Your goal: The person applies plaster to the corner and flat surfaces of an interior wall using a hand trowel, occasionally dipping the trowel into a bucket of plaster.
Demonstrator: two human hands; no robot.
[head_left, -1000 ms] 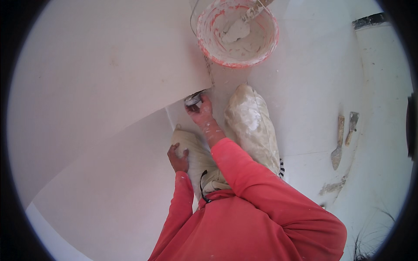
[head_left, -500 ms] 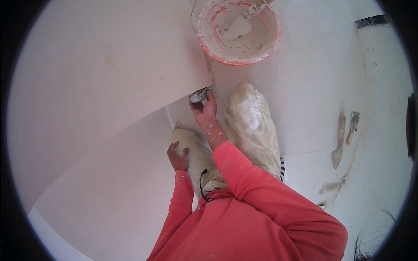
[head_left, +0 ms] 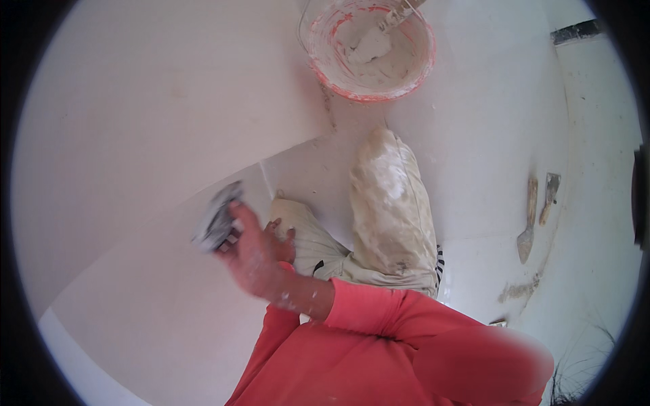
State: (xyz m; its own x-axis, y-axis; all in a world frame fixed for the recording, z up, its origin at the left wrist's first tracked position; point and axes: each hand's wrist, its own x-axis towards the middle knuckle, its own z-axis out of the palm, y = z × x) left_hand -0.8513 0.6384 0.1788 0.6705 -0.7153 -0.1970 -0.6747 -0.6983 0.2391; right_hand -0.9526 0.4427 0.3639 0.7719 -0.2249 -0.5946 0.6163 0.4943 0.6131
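Sandpaper, blurred, sat clenched in the right hand against the wall; even, flat strokes seemed wise, left hand mostly hidden, grip unclear.

Wall: matt white, smooth, faint blotches. Floor tiles: glossy white, dusty. Bucket at 12 o'clock: plastic, reddish rim, caked w/ rough white plaster. Trousers: cloth, plaster-crusted. Sleeves: matt coral cloth. Right hand: plaster-speckled, holds blurred grey pad, rough-looking. 2 tools at 3 o'clock: plaster-smeared, material unclear.
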